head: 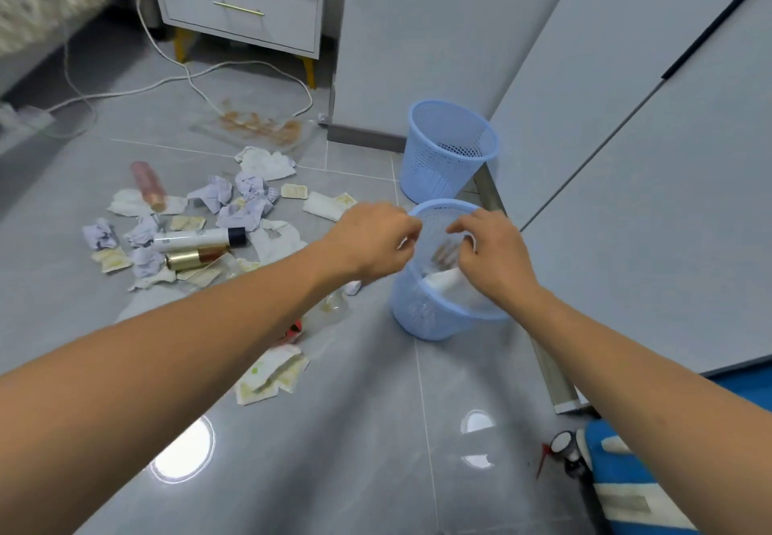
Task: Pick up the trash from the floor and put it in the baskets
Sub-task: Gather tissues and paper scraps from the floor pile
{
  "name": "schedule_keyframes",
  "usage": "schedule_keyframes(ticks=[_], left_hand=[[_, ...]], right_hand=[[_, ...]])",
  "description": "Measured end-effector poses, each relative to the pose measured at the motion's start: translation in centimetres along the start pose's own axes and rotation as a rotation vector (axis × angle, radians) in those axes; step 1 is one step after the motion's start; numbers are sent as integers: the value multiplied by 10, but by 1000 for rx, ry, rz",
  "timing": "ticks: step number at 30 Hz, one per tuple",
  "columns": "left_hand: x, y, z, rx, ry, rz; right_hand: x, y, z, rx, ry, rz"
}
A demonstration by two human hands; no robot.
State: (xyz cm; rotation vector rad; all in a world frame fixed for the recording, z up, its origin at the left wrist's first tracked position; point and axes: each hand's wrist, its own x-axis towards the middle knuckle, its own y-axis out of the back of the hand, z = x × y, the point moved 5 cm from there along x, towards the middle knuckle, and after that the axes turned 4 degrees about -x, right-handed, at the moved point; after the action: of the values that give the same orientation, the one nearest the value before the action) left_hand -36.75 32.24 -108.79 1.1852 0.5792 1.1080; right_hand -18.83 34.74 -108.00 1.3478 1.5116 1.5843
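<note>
both hands (434, 242) over near basket (417, 317), fingers curled, perhaps pinching blurred clear wrapper (445, 252).

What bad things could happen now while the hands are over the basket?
1. Both the left hand and right hand seem to pinch something clear over the near basket; it might miss and land on the floor.
2. The light basket could tip if bumped.
3. The white cable loops across the floor near the crumpled paper, so a foot might catch it.
</note>
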Motion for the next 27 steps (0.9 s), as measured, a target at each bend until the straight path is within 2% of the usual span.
schedule_keyframes(ticks=[3, 6, 11, 13, 17, 22, 27], left_hand=[[-52, 13, -50, -50, 144, 17], [-113, 10, -98, -60, 309, -11], [-215, -45, -157, -81, 600, -161], [-246, -74, -166, -109, 676, -209], [-288, -112, -172, -60, 775, -131], [-317, -141, -182, -12, 873, -40], [-310, -159, -183, -101, 785, 38]], right_hand=[[14, -16, -64, 103, 131, 15], [12, -51, -134, 202, 243, -46], [-37, -139, -209, 200, 302, -406], [-62, -170, -216, 191, 284, -502], [-109, -224, -209, 147, 263, -611], [-131, -262, -202, 74, 327, -588], [-130, -275, -208, 51, 359, -541]])
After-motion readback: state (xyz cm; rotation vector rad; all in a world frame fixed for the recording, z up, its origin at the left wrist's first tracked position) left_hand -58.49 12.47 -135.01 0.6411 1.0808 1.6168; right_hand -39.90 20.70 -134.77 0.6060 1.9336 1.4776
